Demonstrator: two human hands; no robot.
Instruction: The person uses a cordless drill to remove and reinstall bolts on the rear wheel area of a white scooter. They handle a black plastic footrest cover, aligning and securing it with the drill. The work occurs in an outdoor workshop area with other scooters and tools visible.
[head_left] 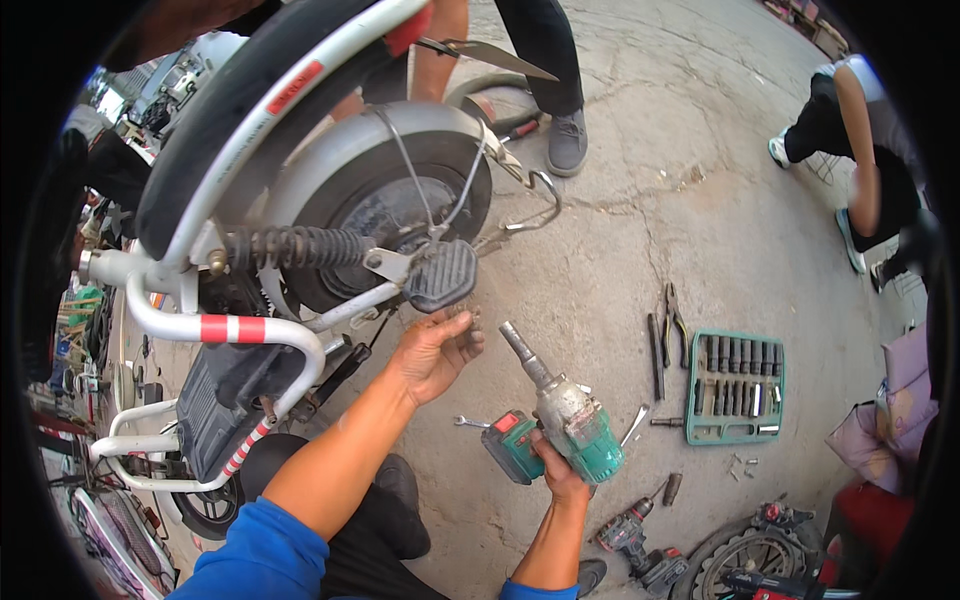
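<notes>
My right hand [562, 472] is wrapped round the grip of a green and silver cordless impact wrench [578, 425]. A long socket on its nose points up and left, apart from the vehicle. My left hand [436, 352] is just below the black foot peg [441, 276] of a white electric scooter [240, 326]. Its fingers are curled in toward the thumb; whatever they hold is too small or blurred to make out. Beyond the peg is the rear wheel [410, 205] under a grey mudguard. A coil spring shock absorber [300, 247] sits to its left.
A green socket case [690, 387] lies at the right, with pliers [676, 325] beside it. Spanners [634, 425], a cordless drill [628, 535] and a loose wheel [740, 560] are on the concrete. One person stands behind the scooter; another is at the right edge.
</notes>
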